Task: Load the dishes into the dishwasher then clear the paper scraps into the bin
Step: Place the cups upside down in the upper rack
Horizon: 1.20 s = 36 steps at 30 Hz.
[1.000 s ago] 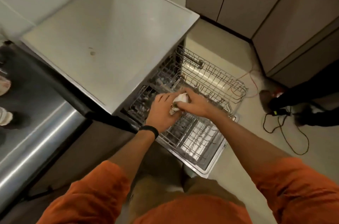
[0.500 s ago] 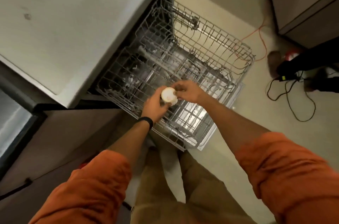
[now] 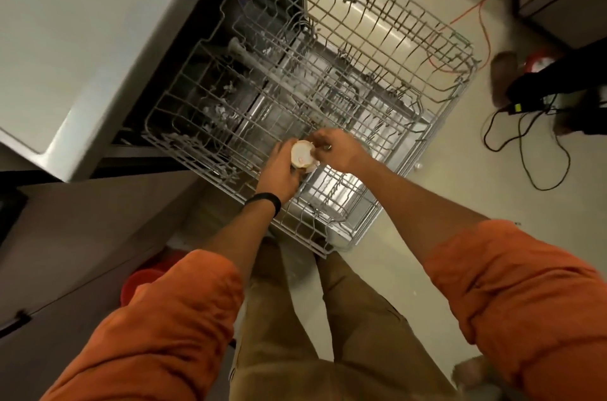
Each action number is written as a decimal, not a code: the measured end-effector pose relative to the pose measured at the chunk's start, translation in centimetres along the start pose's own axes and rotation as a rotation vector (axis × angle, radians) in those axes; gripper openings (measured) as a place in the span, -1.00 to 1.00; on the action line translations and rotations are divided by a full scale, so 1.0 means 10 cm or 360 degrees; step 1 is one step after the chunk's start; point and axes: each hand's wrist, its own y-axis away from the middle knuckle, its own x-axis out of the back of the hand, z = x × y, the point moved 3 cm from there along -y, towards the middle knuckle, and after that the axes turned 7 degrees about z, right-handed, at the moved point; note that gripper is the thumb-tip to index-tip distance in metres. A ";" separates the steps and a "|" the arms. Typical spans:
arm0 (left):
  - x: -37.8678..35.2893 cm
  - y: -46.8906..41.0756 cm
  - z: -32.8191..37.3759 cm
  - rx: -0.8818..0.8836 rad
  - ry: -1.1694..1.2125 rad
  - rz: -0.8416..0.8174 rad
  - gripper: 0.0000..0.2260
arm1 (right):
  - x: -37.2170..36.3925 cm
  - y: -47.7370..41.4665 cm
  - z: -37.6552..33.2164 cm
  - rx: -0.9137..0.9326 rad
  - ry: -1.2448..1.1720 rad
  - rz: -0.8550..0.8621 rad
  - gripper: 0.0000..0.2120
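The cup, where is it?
The cup sits mid-picture, held between the left hand and right hand, over the near edge of the dishwasher rack.

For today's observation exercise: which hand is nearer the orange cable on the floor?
Right. The right hand is on the cable's side of the small white cup; the left hand lies farther away.

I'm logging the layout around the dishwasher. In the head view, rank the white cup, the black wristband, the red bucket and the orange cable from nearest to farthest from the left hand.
1. White cup: held against the left hand, over the rack.
2. Black wristband: on that arm's wrist, just below the hand.
3. Red bucket: on the floor, lower left.
4. Orange cable: on the floor beyond the rack, upper right.
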 end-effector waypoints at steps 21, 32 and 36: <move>0.31 0.10 0.18 -0.0082 -0.0405 -0.0127 -0.29 | 0.06 0.25 -0.25 -0.0015 0.0497 0.0109 -0.65; 1.73 0.77 0.55 -0.0297 -0.0483 0.0442 -0.53 | 0.51 0.84 -1.61 0.0528 0.0342 0.0397 -0.71; 2.42 1.06 0.50 -0.0320 -0.0433 0.0745 -0.57 | 0.51 0.94 -2.33 0.0788 0.0420 0.0444 -0.72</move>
